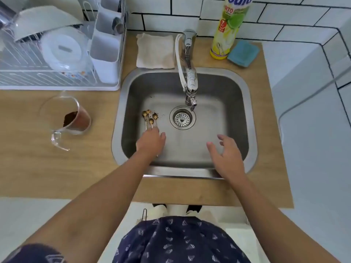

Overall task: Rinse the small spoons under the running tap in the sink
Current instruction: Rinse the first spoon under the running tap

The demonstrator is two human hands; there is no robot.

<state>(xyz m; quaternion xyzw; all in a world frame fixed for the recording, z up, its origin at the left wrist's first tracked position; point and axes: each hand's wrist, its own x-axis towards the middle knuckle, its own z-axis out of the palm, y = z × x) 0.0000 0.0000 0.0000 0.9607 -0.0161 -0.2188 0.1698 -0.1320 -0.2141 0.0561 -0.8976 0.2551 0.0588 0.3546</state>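
Several small gold spoons [150, 117] lie bunched on the left floor of the steel sink [235, 103], bowls pointing away from me, with dark crumbs around them. My left hand [151, 142] reaches down onto their handles, and its fingertips curl over them; the handles are mostly hidden under the hand. My right hand [225, 154] hovers over the sink's right front part with fingers spread and relaxed, holding nothing. The tap [190, 82] stands at the back, its spout ending above the drain strainer [182, 118]. No water stream is visible.
A glass jug with coffee grounds [73, 118] stands on the wooden counter to the left. A dish rack [57, 54] fills the back left. Behind the sink lie a folded cloth [154, 51], a dish soap bottle [228, 29] and a blue sponge [243, 53].
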